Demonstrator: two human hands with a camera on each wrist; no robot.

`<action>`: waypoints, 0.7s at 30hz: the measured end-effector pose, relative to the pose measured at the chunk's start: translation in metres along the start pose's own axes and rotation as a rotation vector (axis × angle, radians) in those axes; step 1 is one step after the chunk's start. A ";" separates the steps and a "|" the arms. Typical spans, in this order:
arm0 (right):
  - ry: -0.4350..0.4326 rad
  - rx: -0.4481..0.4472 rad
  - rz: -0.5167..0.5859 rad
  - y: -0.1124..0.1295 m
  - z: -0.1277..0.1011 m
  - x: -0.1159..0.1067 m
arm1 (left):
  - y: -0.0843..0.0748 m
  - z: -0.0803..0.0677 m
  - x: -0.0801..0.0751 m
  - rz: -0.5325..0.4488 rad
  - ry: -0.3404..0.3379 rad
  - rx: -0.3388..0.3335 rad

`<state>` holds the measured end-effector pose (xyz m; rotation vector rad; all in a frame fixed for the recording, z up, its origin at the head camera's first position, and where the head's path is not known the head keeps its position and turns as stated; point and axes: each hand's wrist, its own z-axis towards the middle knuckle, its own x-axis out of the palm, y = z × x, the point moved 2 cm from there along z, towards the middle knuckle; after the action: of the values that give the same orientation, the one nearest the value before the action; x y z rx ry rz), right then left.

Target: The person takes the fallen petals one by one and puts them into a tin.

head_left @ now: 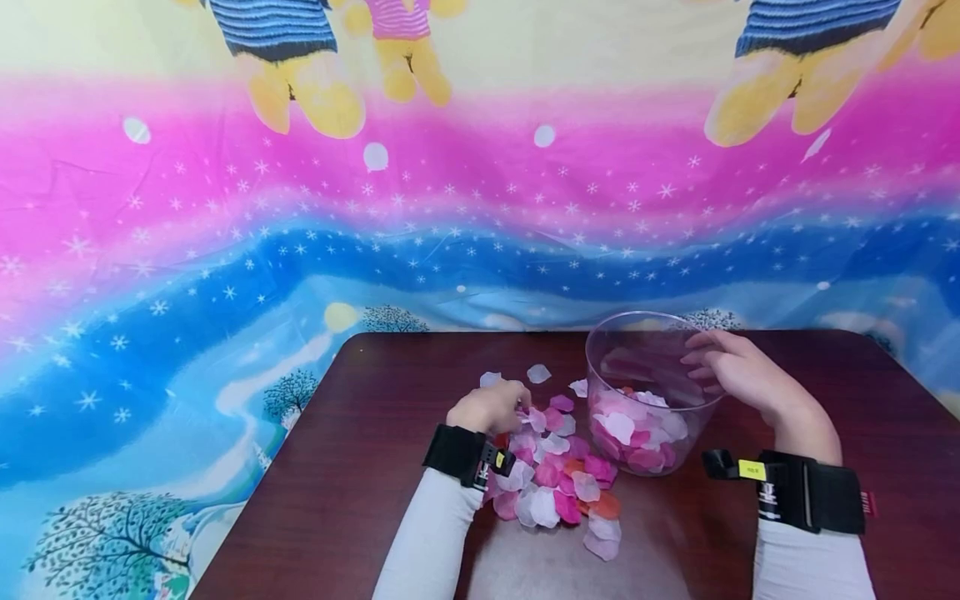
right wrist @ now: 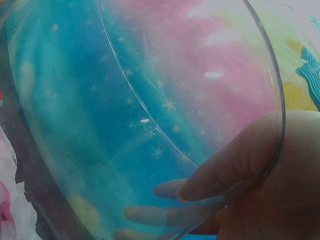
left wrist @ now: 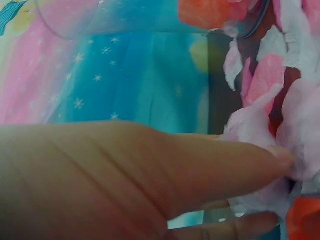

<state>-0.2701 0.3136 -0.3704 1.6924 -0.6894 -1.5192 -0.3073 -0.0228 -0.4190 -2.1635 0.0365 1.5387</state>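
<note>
Loose pink, white and orange petals (head_left: pixel 551 467) lie mid-table, toward its front edge. The left hand (head_left: pixel 491 407) pinches some; next, it seems, comes lifting them into the clear bowl (head_left: pixel 651 392) just beside, partly filled. The right hand (head_left: pixel 738 373) grips its rim.
</note>
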 end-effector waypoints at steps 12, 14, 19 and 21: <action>0.003 -0.002 0.008 -0.001 0.000 0.000 | 0.010 -0.001 -0.014 -0.002 -0.125 0.148; 0.003 -0.002 0.009 -0.001 0.000 0.000 | 0.011 -0.001 -0.015 -0.017 -0.136 0.153; 0.006 0.001 0.008 0.000 0.000 0.000 | 0.013 -0.004 -0.022 -0.050 -0.171 0.183; 0.005 0.003 0.006 0.001 0.000 0.000 | 0.015 -0.006 -0.026 -0.058 -0.185 0.209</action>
<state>-0.2704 0.3131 -0.3699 1.6948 -0.6938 -1.5098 -0.3154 -0.0447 -0.3997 -1.8401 0.0692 1.6183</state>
